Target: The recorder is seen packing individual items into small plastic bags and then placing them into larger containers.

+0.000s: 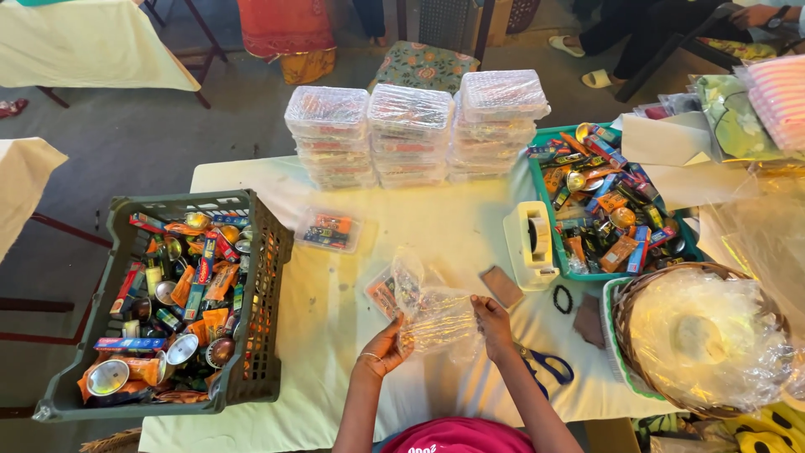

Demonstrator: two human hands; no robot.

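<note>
My left hand [387,346] and my right hand [493,327] both grip a clear, crinkled plastic wrap [432,312] low over the pale yellow table [419,226]. A small packet with orange items sits inside the wrap near my left hand. A sealed clear box [328,230] lies on the table further back. Three stacks of sealed clear boxes [411,134] stand at the table's far edge.
A dark green crate [258,294] of small packets and metal bowls stands at left. At right are a teal tray [605,201] of similar items, a white tape dispenser [532,243], blue-handled scissors [547,366], and a wicker basket [704,340] lined with plastic. Seated people's feet [587,59] show beyond the table.
</note>
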